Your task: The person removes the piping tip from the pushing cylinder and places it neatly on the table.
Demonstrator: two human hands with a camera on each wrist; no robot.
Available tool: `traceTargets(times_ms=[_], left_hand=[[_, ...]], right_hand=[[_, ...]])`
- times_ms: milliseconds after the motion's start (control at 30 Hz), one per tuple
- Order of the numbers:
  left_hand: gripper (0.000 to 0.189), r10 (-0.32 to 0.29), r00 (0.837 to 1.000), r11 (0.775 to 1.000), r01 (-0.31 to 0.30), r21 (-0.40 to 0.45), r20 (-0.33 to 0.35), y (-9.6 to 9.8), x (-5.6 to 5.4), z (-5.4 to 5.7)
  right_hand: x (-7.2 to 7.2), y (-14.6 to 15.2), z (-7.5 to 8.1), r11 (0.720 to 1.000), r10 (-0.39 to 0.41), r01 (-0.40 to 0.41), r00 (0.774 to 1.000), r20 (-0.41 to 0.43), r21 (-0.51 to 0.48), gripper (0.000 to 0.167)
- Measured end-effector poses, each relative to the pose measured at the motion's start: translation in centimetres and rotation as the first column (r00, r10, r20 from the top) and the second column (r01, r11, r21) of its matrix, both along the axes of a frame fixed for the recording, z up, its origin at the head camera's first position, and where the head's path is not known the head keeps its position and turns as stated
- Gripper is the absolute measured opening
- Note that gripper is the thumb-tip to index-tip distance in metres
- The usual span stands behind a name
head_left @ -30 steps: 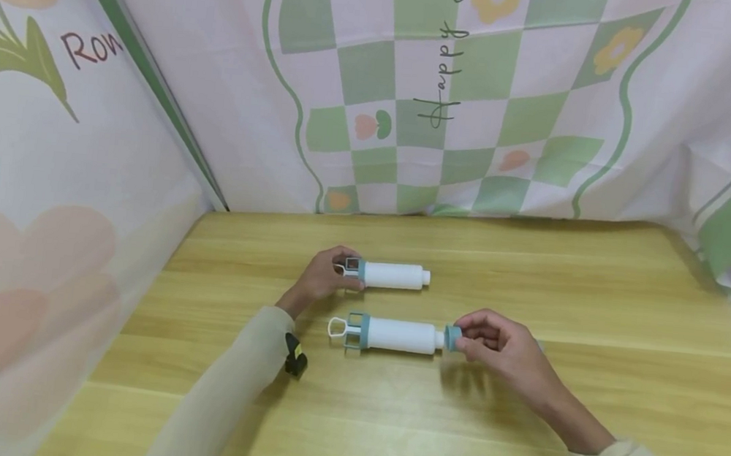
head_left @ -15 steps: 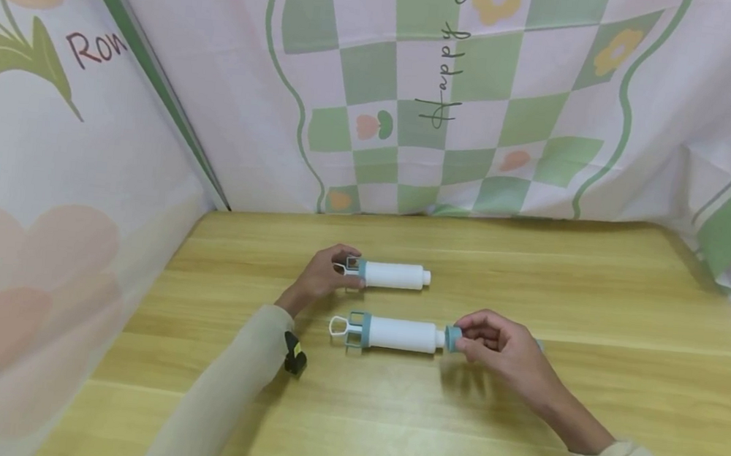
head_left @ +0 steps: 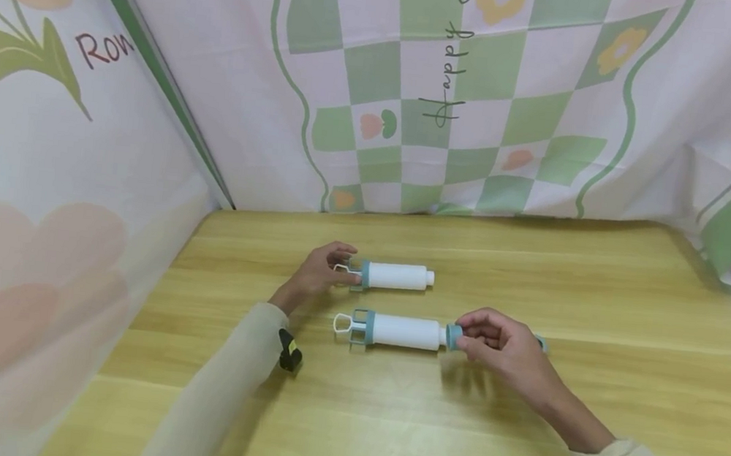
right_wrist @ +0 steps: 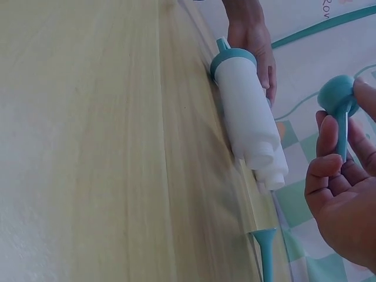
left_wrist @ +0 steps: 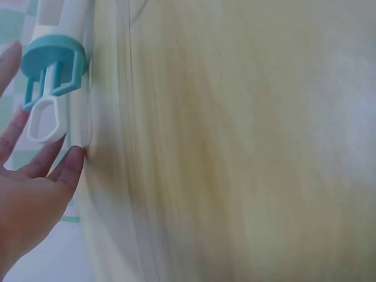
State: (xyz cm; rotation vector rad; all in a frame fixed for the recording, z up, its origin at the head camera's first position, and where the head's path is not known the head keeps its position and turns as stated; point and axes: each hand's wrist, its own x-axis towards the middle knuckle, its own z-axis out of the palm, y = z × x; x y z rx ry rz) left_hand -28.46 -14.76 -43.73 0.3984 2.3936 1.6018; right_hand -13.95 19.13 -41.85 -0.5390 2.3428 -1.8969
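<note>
Two white plastic syringes with teal collars and white pull loops lie side by side, tips to the right. At the collar and loop of the far syringe, my left hand has loosely spread fingers; the left wrist view shows its fingertips around the pull loop without a grip. The near syringe lies untouched. My right hand pinches a teal nozzle with a round cup and thin stem. In the head view the cup lines up with the near tip; in the right wrist view it stands apart from it.
Another teal nozzle lies on the wooden table, mostly hidden behind my right hand in the head view. A patterned cloth hangs along the table's far edge, and more cloth closes the left side.
My left hand has loosened from the far syringe's collar and drawn slightly left. The right hand keeps its pinch on the nozzle, nearly still. The head view has shifted slightly.
</note>
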Motion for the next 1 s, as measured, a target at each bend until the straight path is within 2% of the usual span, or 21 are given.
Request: traceTargets(times_ms=[133, 467, 533, 767, 1000], left_hand=[[0.061, 0.016, 1.000, 1.000, -0.016, -0.023, -0.010, -0.5, 0.3, 0.3], [0.057, 0.059, 0.998, 0.998, -0.059, -0.009, -0.017, -2.3, 1.6, 0.9], [0.057, 0.065, 0.997, 0.998, -0.065, -0.008, -0.029, -2.5, 1.8, 0.9], [0.052, 0.111, 0.984, 0.992, -0.118, -0.041, -0.140, -2.4, 3.3, 1.3], [0.048, 0.121, 0.975, 0.989, -0.134, -0.056, -0.186, -2.1, 5.1, 1.7]], right_hand=[[0.0, -0.1, 0.1, 1.000, -0.005, 0.005, 1.000, -0.012, -0.001, 0.020], [0.0, -0.5, 0.1, 0.999, 0.009, -0.010, 0.999, -0.042, -0.039, 0.019], [0.0, -0.6, 0.1, 0.999, 0.005, -0.007, 0.999, -0.048, -0.035, 0.019], [0.4, -0.8, 0.2, 1.000, -0.006, 0.005, 0.999, -0.037, -0.030, 0.021], [0.7, -0.9, 0.3, 0.999, -0.012, 0.010, 0.999, -0.041, -0.036, 0.022]])
